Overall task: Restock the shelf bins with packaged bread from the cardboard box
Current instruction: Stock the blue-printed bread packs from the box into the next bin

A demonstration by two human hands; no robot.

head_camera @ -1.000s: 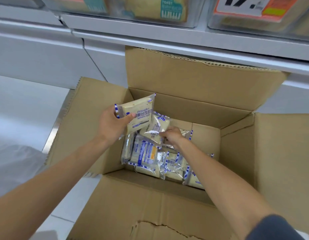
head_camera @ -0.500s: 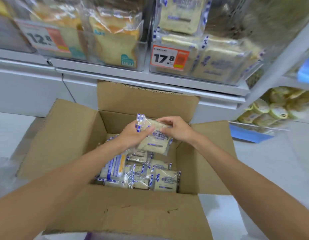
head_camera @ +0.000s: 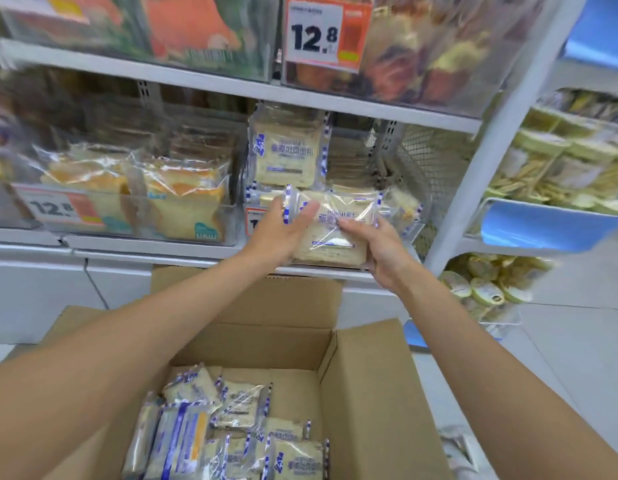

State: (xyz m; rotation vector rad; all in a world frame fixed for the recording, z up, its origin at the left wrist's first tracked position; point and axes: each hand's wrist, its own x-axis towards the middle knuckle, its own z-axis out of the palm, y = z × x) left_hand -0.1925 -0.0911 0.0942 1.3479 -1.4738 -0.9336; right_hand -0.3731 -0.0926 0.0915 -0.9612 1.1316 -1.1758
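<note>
The left hand [head_camera: 283, 232], thumb laid across the front, is clamped on the left edge of a pack [head_camera: 330, 239] held before a bin [head_camera: 410, 228], above the box [head_camera: 370, 393], the right edge being gripped by the right hand's [head_camera: 382, 252] curled fingers.

"What sort of place is this?"

"A shop, in the bread aisle. White metal shelves [head_camera: 196, 83] carry clear bins [head_camera: 145, 218] of wrapped bread [head_camera: 287, 150], with price tags [head_camera: 323, 34] reading 12.8 on their fronts. An open cardboard box [head_camera: 370, 393] of stock sits on the floor [head_camera: 560, 358]."
</note>
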